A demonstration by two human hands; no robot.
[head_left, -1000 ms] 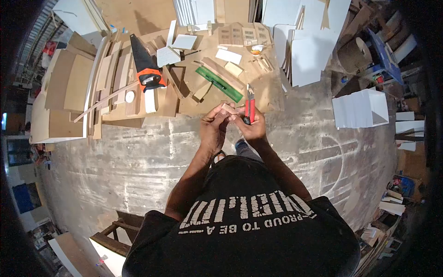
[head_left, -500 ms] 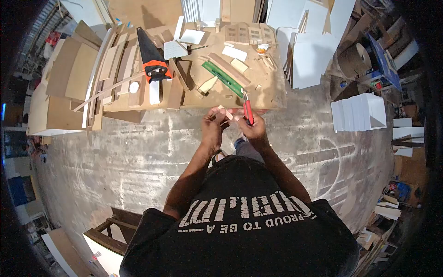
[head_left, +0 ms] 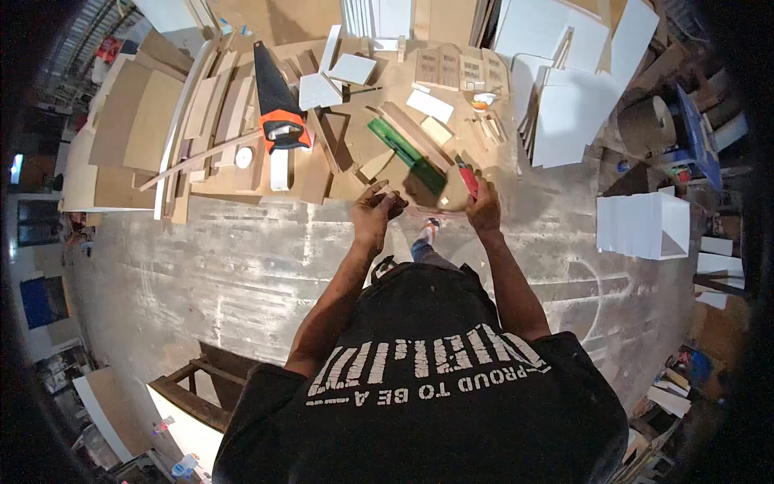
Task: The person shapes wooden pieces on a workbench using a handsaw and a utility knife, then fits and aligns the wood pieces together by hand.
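Note:
My left hand is closed, pinching a small pale wood piece just off the table's near edge. Most of that piece is hidden by the fingers. In my right hand is a red utility knife, its tip pointing away from me over the table. The two hands are well apart. Between and beyond them lies a long green tool next to a wooden strip, partly in shadow. A pale wood offcut rests near the green tool's left side.
A handsaw with an orange and black handle lies on the worktable. Long wooden strips line its left side. A white tape roll is among them. White panels lean at the right, near a white box on the floor.
My right hand has moved right and away from my left hand, taking the knife with it. My left hand stays pinched on the wood piece. The camera view has shifted slightly.

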